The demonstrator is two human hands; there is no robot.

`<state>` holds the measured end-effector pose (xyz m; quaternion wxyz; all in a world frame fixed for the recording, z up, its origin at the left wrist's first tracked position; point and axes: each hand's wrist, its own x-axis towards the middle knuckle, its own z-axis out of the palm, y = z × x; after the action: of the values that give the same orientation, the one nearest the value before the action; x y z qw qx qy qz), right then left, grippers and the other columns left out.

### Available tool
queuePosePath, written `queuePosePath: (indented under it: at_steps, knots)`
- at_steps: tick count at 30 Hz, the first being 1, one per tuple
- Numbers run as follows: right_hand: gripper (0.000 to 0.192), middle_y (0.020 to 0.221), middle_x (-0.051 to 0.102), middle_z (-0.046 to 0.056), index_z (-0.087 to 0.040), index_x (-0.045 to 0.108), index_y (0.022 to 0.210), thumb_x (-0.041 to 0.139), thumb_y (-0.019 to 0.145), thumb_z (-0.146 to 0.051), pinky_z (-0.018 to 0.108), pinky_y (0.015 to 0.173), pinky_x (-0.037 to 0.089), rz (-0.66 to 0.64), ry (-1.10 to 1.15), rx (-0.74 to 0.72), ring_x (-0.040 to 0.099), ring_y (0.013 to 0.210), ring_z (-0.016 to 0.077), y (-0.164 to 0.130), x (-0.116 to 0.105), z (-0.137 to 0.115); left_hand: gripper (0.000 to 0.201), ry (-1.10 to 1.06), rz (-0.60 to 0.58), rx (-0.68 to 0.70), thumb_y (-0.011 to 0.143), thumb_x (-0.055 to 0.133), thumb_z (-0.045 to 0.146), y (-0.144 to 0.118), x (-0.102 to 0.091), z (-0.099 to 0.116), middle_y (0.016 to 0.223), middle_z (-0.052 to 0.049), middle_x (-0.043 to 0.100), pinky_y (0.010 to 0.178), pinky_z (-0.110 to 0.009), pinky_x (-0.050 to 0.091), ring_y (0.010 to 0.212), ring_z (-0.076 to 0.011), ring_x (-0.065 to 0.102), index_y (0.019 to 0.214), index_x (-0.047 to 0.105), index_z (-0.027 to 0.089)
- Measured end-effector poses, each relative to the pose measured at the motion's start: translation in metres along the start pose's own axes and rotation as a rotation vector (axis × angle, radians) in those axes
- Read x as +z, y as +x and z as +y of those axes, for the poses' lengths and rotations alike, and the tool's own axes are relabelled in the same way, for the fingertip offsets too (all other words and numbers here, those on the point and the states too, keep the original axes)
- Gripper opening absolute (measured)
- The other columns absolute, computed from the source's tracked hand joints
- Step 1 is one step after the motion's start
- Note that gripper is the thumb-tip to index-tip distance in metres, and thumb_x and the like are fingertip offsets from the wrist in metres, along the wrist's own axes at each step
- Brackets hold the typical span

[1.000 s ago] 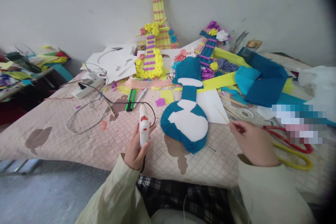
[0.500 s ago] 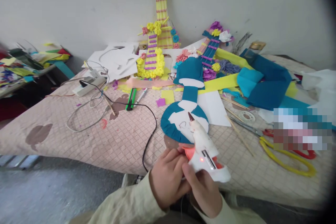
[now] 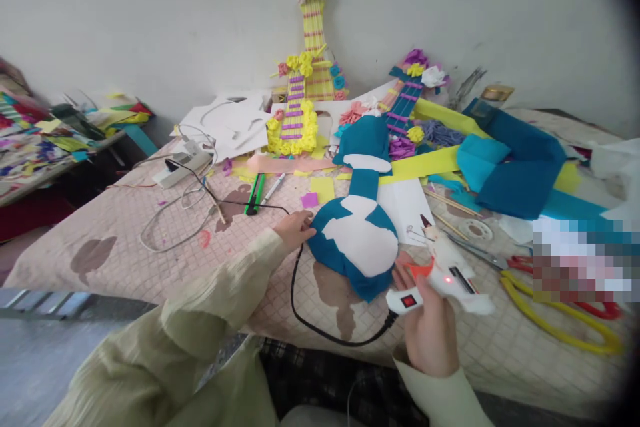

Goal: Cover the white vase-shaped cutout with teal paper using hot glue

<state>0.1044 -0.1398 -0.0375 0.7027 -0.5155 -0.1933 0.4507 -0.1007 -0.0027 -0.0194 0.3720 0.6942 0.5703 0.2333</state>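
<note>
A guitar-shaped cutout (image 3: 364,183), white with blue crepe paper wrapped over its edges, lies flat on the table in front of me. My left hand (image 3: 296,229) pinches the left rim of its round body. On the right, my right hand (image 3: 431,330) is closed around a white and orange hot glue gun (image 3: 450,277) with a small red light lit. The gun's dark nozzle points up and left, over a white sheet. Fingertips of that hand come close to the body's lower right edge; whether they touch it I cannot tell. A loose blue flap hangs at the bottom.
The gun's black cord (image 3: 320,337) loops below the cutout toward a power strip (image 3: 183,170). Scissors (image 3: 555,313) with yellow and red handles lie right. A green cutter (image 3: 255,193) lies left. Decorated paper guitars (image 3: 295,113) stand behind, with blue crepe paper (image 3: 520,173) at right.
My hands have parted. The left has gone up and left to the cutout's rim; the right has carried the glue gun rightward, off the cutout. The lower blue flap now hangs down.
</note>
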Motion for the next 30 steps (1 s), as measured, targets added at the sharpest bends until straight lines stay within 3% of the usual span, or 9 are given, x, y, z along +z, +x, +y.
queuePosePath:
  at_steps: [5,8,11,14,18,22,25,28,30]
  knots:
    - [0.041,0.117,0.057,0.005,-0.018,0.057,0.106,0.058,0.071,-0.04,0.039,0.099,0.038,0.003,0.047,0.081,0.05,0.113,0.0204,0.011,0.004,-0.009,0.029,-0.183,-0.117,-0.043,0.052,0.072,0.021,0.009,0.0,0.002,0.056,0.004,0.056,0.058,-0.026,0.046,0.057,-0.0137,0.056,0.076,0.058,0.014]
    - [0.044,0.116,0.058,0.007,-0.018,0.057,0.108,0.056,0.071,-0.041,0.042,0.101,0.035,0.004,0.056,0.112,0.051,0.113,0.0216,0.01,0.0,-0.014,0.036,-0.315,-0.216,-0.054,0.056,0.073,0.036,-0.004,-0.004,0.009,0.065,0.0,0.061,0.053,-0.025,0.047,0.058,-0.0145,0.06,0.078,0.054,0.015]
    - [0.04,0.116,0.058,0.007,-0.018,0.06,0.103,0.055,0.071,-0.042,0.044,0.101,0.034,-0.027,0.047,0.054,0.052,0.111,0.0227,0.011,-0.005,-0.023,0.048,-0.558,-0.283,-0.14,0.055,0.075,0.043,-0.022,-0.008,0.017,0.072,-0.001,0.065,0.053,-0.028,0.051,0.059,-0.0157,0.063,0.086,0.049,0.018]
    - [0.032,0.112,0.06,0.008,-0.018,0.062,0.094,0.054,0.071,-0.04,0.044,0.1,0.036,-0.113,0.037,-0.086,0.054,0.107,0.0233,0.016,-0.01,-0.038,0.053,-0.815,-0.22,-0.219,0.054,0.078,0.037,-0.029,-0.01,0.023,0.069,0.002,0.065,0.054,-0.03,0.054,0.058,-0.016,0.065,0.091,0.045,0.019]
    - [0.027,0.097,0.064,0.007,-0.02,0.062,0.089,0.051,0.073,-0.038,0.045,0.095,0.038,-0.236,0.042,-0.204,0.06,0.095,0.0222,0.033,-0.003,-0.066,0.046,-0.99,-0.048,-0.172,0.059,0.076,0.027,-0.016,-0.003,0.03,0.073,0.001,0.067,0.061,-0.032,0.056,0.063,-0.0164,0.066,0.094,0.048,0.018]
    - [0.023,0.084,0.064,0.006,-0.017,0.063,0.082,0.053,0.069,-0.034,0.041,0.086,0.044,-0.36,0.03,-0.22,0.061,0.083,0.0199,0.06,0.027,-0.085,0.04,-1.021,0.022,-0.156,0.067,0.07,0.023,0.009,0.017,0.033,0.082,-0.001,0.068,0.069,-0.031,0.056,0.07,-0.0155,0.067,0.101,0.05,0.019]
    - [0.022,0.075,0.063,0.005,-0.014,0.063,0.078,0.054,0.068,-0.031,0.035,0.072,0.048,-0.493,-0.005,-0.228,0.061,0.075,0.0187,0.081,0.052,-0.085,0.023,-0.981,-0.003,-0.198,0.073,0.063,0.027,0.023,0.03,0.032,0.077,-0.003,0.069,0.07,-0.03,0.055,0.069,-0.0152,0.066,0.092,0.055,0.017]
    - [0.022,0.07,0.062,0.005,-0.014,0.063,0.077,0.053,0.068,-0.031,0.032,0.063,0.046,-0.595,-0.027,-0.262,0.059,0.065,0.0165,0.098,0.062,-0.072,0.024,-0.907,-0.074,-0.23,0.078,0.054,0.039,0.025,0.029,0.026,0.068,-0.006,0.068,0.07,-0.032,0.055,0.069,-0.0181,0.067,0.079,0.058,0.016]
    - [0.022,0.067,0.061,0.004,-0.014,0.062,0.076,0.052,0.067,-0.031,0.031,0.06,0.045,-0.594,-0.023,-0.277,0.057,0.059,0.0153,0.106,0.06,-0.062,0.029,-0.828,-0.108,-0.235,0.077,0.053,0.043,0.021,0.022,0.021,0.067,-0.008,0.068,0.07,-0.034,0.055,0.07,-0.02,0.067,0.075,0.059,0.015]
